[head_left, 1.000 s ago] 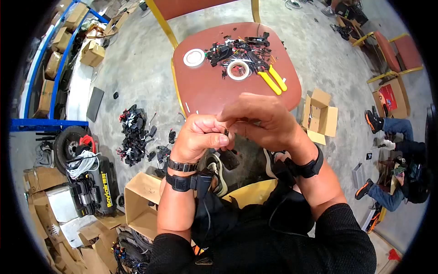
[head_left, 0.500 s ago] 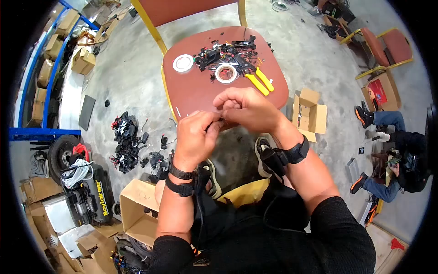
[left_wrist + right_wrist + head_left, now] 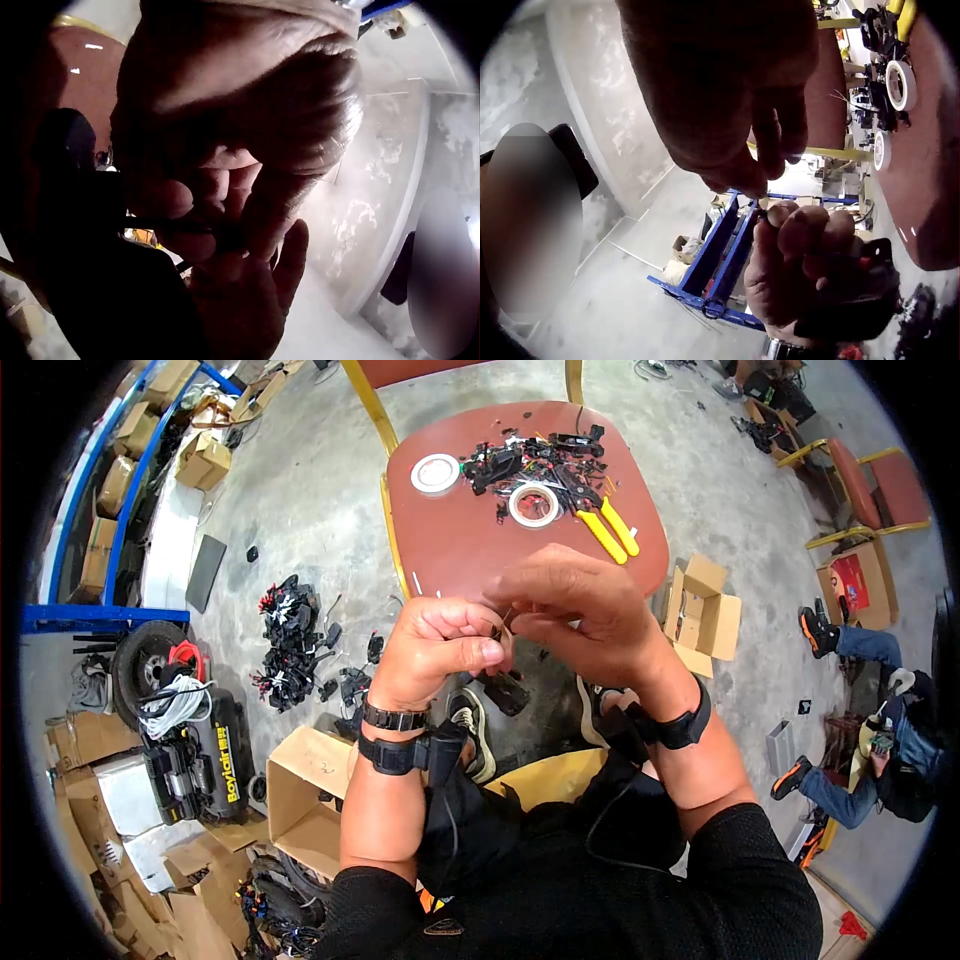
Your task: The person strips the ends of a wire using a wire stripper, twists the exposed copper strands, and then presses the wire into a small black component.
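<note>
Between thumb and index finger, my left hand (image 3: 440,650) pinches a small black part (image 3: 497,632) in front of the chair. My right hand (image 3: 580,600) arches over from the other side. In the right wrist view, its thumb and index fingertips (image 3: 756,187) come together right at the top of the part, which pokes from the left fingers. A thin dark strand (image 3: 172,223) crosses near the fingers in the left wrist view. Ahead, the red chair seat (image 3: 450,550) bears a heap of black plastic pieces (image 3: 540,460), yellow-handled pliers (image 3: 610,535) and two tape rolls (image 3: 534,506).
Black parts with wires (image 3: 290,645) lie piled on the floor at left. Open cardboard boxes stand to the right (image 3: 705,615) and left (image 3: 310,790) of my legs. A compressor (image 3: 200,760) and blue shelf (image 3: 110,615) are farther left. Another person (image 3: 880,730) sits at right.
My hands drew together with the fingers bent in, then the right hand rose and arched over again. The left still pinches the small black part. The head view shifted and came back.
</note>
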The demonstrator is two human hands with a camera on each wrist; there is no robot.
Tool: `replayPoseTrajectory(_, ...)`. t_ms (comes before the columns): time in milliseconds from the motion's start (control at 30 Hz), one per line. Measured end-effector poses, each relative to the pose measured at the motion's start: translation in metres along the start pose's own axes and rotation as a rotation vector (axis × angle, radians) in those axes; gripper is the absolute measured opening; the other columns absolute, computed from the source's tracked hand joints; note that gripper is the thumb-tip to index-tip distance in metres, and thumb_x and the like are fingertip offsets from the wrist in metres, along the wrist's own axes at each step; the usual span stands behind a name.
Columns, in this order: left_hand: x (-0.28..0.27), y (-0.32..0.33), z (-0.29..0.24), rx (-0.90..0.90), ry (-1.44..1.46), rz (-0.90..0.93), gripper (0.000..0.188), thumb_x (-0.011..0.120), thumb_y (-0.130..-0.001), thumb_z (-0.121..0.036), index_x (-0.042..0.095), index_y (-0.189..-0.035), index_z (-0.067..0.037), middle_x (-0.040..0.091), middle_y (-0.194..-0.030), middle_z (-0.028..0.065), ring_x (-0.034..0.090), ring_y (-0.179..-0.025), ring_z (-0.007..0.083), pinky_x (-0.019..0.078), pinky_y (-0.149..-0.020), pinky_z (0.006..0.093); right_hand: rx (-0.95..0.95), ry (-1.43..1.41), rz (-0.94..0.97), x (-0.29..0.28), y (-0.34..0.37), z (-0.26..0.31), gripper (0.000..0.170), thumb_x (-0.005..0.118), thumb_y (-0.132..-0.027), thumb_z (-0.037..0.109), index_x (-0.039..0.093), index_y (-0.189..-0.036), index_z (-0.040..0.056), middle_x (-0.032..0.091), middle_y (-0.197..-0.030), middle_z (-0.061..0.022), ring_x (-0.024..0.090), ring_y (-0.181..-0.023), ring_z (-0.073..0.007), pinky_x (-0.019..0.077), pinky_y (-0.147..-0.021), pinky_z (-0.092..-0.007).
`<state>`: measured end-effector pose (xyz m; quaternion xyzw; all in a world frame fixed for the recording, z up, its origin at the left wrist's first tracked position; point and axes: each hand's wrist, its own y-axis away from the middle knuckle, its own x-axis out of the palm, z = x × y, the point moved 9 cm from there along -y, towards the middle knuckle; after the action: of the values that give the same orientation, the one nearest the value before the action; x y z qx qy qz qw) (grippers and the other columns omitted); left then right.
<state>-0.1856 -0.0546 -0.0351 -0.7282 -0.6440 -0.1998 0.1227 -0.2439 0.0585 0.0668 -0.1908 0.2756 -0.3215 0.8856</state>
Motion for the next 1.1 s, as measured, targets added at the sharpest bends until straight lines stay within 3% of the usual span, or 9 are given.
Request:
replayPoseTrajectory(100,0.002,0.000,0.002,-0.020,0.070,0.045,0.015,0.072,-0.084,-0.006,0.069,-0.094,0.005,0.070,-0.081,0.0105,0.064,-0.069,0.0141,0.0489,-0.062,0.0260,-0.086,0.009,-0.008,0.001,-0.001,0.005,0.041,0.072,-0.074,-0.010,0.069,-0.112,0.0046,0.070,-0.092,-0.0085,0.063,-0.077,-0.0231,0.0520,-0.070,-0.0328)
replayPoseTrajectory(367,0.010,0.000,0.004,-0.045,0.171,0.075,0.019,0.071,-0.082,-0.002,0.070,-0.099,0.006,0.070,-0.082,0.0133,0.065,-0.069,0.0171,0.0508,-0.064,0.0265,0.048,-0.030,0.035,0.001,0.002,-0.004,0.037,0.071,-0.076,-0.004,0.067,-0.112,0.0045,0.069,-0.083,-0.0083,0.067,-0.075,-0.0246,0.0520,-0.068,-0.0339)
replayPoseTrajectory(500,0.010,-0.001,-0.001,-0.056,-0.104,0.003,0.012,0.071,-0.083,-0.002,0.069,-0.093,0.005,0.070,-0.080,0.0090,0.065,-0.068,0.0159,0.0504,-0.062,0.0285,0.270,-0.214,0.032,0.002,0.010,-0.018,0.037,0.069,-0.079,-0.003,0.063,-0.115,0.0003,0.069,-0.081,-0.0108,0.068,-0.071,-0.0212,0.0530,-0.064,-0.0331)
replayPoseTrajectory(567,0.006,-0.001,0.000,-0.056,-0.300,-0.024,0.008,0.071,-0.084,-0.003,0.069,-0.089,0.003,0.069,-0.078,0.0066,0.064,-0.067,0.0138,0.0496,-0.060,0.0297,0.365,-0.240,0.088,0.007,0.017,-0.038,0.045,0.066,-0.080,-0.007,0.058,-0.123,-0.0011,0.067,-0.082,-0.0067,0.065,-0.074,-0.0127,0.0514,-0.067,-0.0277)
replayPoseTrajectory(667,0.017,-0.009,-0.019,0.155,-1.018,-0.141,0.007,0.071,-0.084,-0.005,0.068,-0.086,0.001,0.064,-0.071,0.0029,0.060,-0.064,0.0086,0.0463,-0.058,0.0286,0.564,-0.276,0.178,0.017,0.034,-0.086,0.049,0.062,-0.083,-0.007,0.052,-0.131,-0.0037,0.066,-0.082,-0.0036,0.062,-0.074,-0.0078,0.0502,-0.068,-0.0228)
replayPoseTrajectory(700,0.017,-0.010,-0.020,0.245,-1.042,-0.193,0.008,0.072,-0.082,-0.005,0.069,-0.088,-0.001,0.062,-0.067,0.0038,0.056,-0.062,0.0058,0.0446,-0.057,0.0279,0.655,-0.304,0.194,0.020,0.034,-0.097,0.048,0.061,-0.084,-0.007,0.052,-0.131,-0.0039,0.066,-0.083,-0.0031,0.062,-0.074,-0.0077,0.0500,-0.069,-0.0222)
replayPoseTrajectory(767,0.002,-0.013,-0.009,0.102,-0.899,-0.239,0.006,0.071,-0.083,-0.004,0.069,-0.087,-0.001,0.063,-0.067,0.0029,0.057,-0.063,0.0058,0.0448,-0.057,0.0276,0.833,-0.483,0.152,0.019,0.036,-0.103,0.050,0.062,-0.085,-0.007,0.051,-0.134,-0.0027,0.065,-0.083,-0.0012,0.061,-0.076,-0.0070,0.0502,-0.070,-0.0216)
replayPoseTrajectory(933,-0.015,-0.005,-0.002,-0.025,-0.319,-0.263,0.005,0.068,-0.086,0.000,0.071,-0.091,0.001,0.070,-0.078,0.0030,0.061,-0.068,0.0069,0.0467,-0.061,0.0226,0.470,-0.393,-0.028,0.008,0.022,-0.070,0.057,0.065,-0.083,-0.012,0.052,-0.138,0.0004,0.064,-0.098,-0.0025,0.061,-0.086,-0.0070,0.0521,-0.075,-0.0220)
replayPoseTrajectory(1100,-0.013,-0.004,0.000,-0.029,-0.150,-0.121,0.006,0.070,-0.086,-0.005,0.068,-0.089,0.000,0.070,-0.080,0.0103,0.061,-0.065,0.0111,0.0457,-0.058,0.0219,0.171,-0.197,-0.058,0.006,0.014,-0.045,0.051,0.064,-0.083,-0.015,0.058,-0.132,0.0013,0.065,-0.102,-0.0045,0.063,-0.090,-0.0091,0.0541,-0.077,-0.0240)
